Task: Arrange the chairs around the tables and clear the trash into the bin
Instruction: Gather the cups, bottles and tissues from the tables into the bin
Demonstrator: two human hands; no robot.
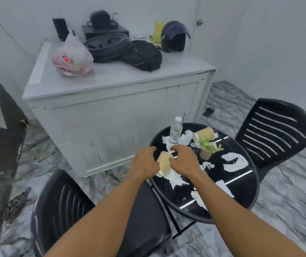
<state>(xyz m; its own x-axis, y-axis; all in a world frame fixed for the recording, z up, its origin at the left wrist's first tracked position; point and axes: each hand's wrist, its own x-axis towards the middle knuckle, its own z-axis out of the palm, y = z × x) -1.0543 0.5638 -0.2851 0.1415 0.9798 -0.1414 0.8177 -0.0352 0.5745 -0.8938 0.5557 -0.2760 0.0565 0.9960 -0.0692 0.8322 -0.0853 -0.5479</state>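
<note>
A round black glass table [241, 184] carries trash. A tan paper cup [164, 164] lies near its left edge, on crumpled white tissue [176, 179]. My left hand [144, 162] curls round the cup's left side. My right hand [184, 160] curls over its right side and rim. A second paper cup [204, 135] lies tipped at the far side, beside a clear water bottle [175, 129] standing upright. More torn tissue [234, 162] is scattered over the top. One black slatted chair [70, 206] stands at the table's left, another [278, 130] at its right.
A small potted green plant [208, 148] stands mid-table. Behind is a white cabinet [111, 101] with a plastic bag [72, 56], black bags and a helmet [174, 37] on top. A dark slipper [208, 111] lies on the marble floor.
</note>
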